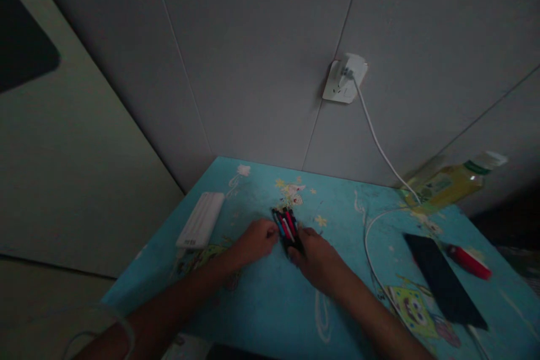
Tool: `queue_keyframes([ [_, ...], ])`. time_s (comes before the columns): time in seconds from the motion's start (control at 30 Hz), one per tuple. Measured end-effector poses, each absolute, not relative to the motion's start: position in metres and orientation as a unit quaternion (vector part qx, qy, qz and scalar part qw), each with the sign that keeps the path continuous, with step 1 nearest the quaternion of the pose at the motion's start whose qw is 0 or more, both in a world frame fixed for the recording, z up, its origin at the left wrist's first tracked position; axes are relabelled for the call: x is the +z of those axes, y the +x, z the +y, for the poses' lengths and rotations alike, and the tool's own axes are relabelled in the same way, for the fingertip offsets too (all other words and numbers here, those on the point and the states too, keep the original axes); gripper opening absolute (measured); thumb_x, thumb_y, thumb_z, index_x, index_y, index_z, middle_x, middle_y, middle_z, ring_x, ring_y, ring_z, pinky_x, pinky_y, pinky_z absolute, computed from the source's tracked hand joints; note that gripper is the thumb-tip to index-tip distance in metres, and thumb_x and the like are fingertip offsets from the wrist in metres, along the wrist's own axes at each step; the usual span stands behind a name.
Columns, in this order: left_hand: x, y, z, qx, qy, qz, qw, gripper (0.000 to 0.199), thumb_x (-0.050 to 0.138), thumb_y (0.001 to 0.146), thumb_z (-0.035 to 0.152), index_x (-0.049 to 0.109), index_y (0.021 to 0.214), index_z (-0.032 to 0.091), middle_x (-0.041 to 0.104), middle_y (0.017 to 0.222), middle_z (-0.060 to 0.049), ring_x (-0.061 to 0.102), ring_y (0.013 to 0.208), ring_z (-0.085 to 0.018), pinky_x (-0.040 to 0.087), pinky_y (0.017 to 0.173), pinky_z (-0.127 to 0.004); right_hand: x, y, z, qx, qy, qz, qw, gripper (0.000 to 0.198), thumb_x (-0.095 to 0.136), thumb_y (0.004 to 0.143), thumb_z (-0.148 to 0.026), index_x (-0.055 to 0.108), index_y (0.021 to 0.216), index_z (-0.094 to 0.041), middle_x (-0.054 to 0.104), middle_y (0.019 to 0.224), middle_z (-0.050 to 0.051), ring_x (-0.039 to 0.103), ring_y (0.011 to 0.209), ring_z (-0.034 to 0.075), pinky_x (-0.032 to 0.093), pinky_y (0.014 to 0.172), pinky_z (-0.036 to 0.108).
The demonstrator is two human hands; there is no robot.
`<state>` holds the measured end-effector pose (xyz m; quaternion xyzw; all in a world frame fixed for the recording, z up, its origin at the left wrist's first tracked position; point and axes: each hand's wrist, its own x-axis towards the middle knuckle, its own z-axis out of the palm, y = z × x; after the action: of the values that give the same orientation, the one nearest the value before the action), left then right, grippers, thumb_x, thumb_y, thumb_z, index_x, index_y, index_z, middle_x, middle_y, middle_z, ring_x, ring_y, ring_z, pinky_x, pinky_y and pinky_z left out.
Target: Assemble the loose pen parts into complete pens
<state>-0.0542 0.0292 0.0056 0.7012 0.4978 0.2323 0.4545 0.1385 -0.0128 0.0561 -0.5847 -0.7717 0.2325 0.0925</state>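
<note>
A small bundle of pens (288, 225) with black, red, white and blue parts is over the middle of the blue table. My right hand (319, 259) grips its lower, black end from the right, thumb towards me. Just left of the bundle is my left hand (259, 239), its fingers curled in and their tips close to the blue pen at the edge. Whether those fingertips touch or pinch anything is too dark to make out.
On the table (261, 304), a white power bank (201, 219) lies at left. At right are a dark phone-like slab (445, 278), a red object (469, 261), a bottle of yellow liquid (451, 183) and a white cable (377, 140) from the wall charger (351, 69).
</note>
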Motion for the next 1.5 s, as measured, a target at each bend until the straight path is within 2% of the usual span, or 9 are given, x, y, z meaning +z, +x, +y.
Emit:
queue_keyframes([
  [0.13, 0.010, -0.052, 0.033, 0.225, 0.737, 0.504, 0.389, 0.019, 0.047, 0.081, 0.015, 0.066, 0.076, 0.014, 0.059, 0.059, 0.001, 0.054, 0.055, -0.013, 0.035, 0.053, -0.022, 0.047, 0.145, -0.002, 0.247, -0.561, -0.782, 0.112, 0.030, 0.049, 0.085, -0.013, 0.061, 0.113, -0.015, 0.062, 0.107, 0.011, 0.062, 0.094, 0.020, 0.044, 0.088, 0.028],
  [0.37, 0.016, -0.045, 0.037, 0.205, 0.778, 0.515, 0.295, 0.018, 0.048, 0.084, 0.013, 0.063, 0.074, 0.015, 0.064, 0.072, -0.003, 0.058, 0.070, -0.016, 0.038, 0.067, -0.025, 0.031, 0.153, 0.017, 0.236, -0.548, -0.791, 0.131, 0.036, 0.040, 0.086, -0.004, 0.064, 0.109, -0.017, 0.064, 0.102, 0.008, 0.062, 0.089, 0.016, 0.045, 0.083, 0.022],
  [0.53, 0.016, -0.050, 0.034, 0.173, 0.796, 0.523, 0.252, 0.021, 0.045, 0.089, 0.016, 0.065, 0.081, 0.016, 0.066, 0.080, -0.006, 0.059, 0.076, -0.019, 0.041, 0.073, -0.029, 0.025, 0.170, 0.023, 0.203, -0.567, -0.789, 0.126, 0.033, 0.042, 0.087, -0.005, 0.069, 0.102, -0.017, 0.065, 0.097, 0.010, 0.063, 0.090, 0.018, 0.043, 0.083, 0.024],
  [0.67, 0.016, -0.057, 0.030, 0.145, 0.808, 0.526, 0.221, 0.025, 0.042, 0.092, 0.017, 0.065, 0.084, 0.015, 0.066, 0.086, -0.009, 0.059, 0.081, -0.021, 0.042, 0.077, -0.031, 0.023, 0.191, 0.023, 0.178, -0.587, -0.782, 0.113, 0.028, 0.048, 0.087, -0.012, 0.069, 0.106, -0.017, 0.065, 0.103, 0.011, 0.063, 0.092, 0.020, 0.042, 0.085, 0.027],
  [0.83, 0.014, -0.062, 0.029, 0.111, 0.817, 0.531, 0.194, 0.025, 0.040, 0.092, 0.017, 0.063, 0.082, 0.016, 0.064, 0.085, -0.008, 0.057, 0.079, -0.021, 0.042, 0.076, -0.032, 0.021, 0.199, 0.023, 0.167, -0.586, -0.789, 0.085, 0.017, 0.054, 0.088, -0.020, 0.071, 0.090, -0.017, 0.066, 0.094, 0.009, 0.062, 0.088, 0.019, 0.042, 0.081, 0.025],
  [0.97, 0.014, -0.060, 0.033, 0.101, 0.815, 0.542, 0.179, 0.025, 0.039, 0.092, 0.017, 0.061, 0.080, 0.015, 0.062, 0.081, -0.009, 0.057, 0.076, -0.022, 0.042, 0.073, -0.033, 0.019, 0.192, 0.022, 0.148, -0.582, -0.795, 0.080, 0.021, 0.049, 0.091, -0.018, 0.067, 0.080, -0.016, 0.066, 0.091, 0.012, 0.061, 0.090, 0.021, 0.040, 0.084, 0.027],
  [1.07, 0.017, -0.059, 0.036, 0.105, 0.809, 0.551, 0.174, 0.025, 0.039, 0.092, 0.019, 0.060, 0.079, 0.015, 0.062, 0.078, -0.010, 0.057, 0.074, -0.022, 0.041, 0.071, -0.033, 0.018, 0.190, 0.020, 0.134, -0.593, -0.789, 0.088, 0.020, 0.047, 0.093, -0.017, 0.064, 0.083, -0.015, 0.066, 0.090, 0.013, 0.061, 0.089, 0.023, 0.039, 0.082, 0.029],
  [1.23, 0.026, -0.056, 0.039, 0.132, 0.797, 0.558, 0.190, 0.024, 0.038, 0.093, 0.019, 0.058, 0.079, 0.016, 0.061, 0.073, -0.006, 0.056, 0.068, -0.019, 0.038, 0.066, -0.031, 0.024, 0.189, 0.018, 0.143, -0.614, -0.766, 0.122, 0.016, 0.041, 0.096, -0.018, 0.057, 0.096, -0.017, 0.067, 0.083, 0.009, 0.063, 0.075, 0.020, 0.037, 0.066, 0.026],
  [1.5, 0.039, -0.046, 0.034, 0.189, 0.788, 0.539, 0.232, 0.020, 0.040, 0.092, 0.018, 0.055, 0.079, 0.017, 0.059, 0.074, -0.002, 0.053, 0.068, -0.015, 0.037, 0.063, -0.026, 0.044, 0.177, 0.015, 0.199, -0.562, -0.782, 0.185, 0.019, 0.037, 0.097, -0.019, 0.055, 0.091, -0.021, 0.068, 0.083, 0.003, 0.063, 0.075, 0.016, 0.040, 0.067, 0.023],
])
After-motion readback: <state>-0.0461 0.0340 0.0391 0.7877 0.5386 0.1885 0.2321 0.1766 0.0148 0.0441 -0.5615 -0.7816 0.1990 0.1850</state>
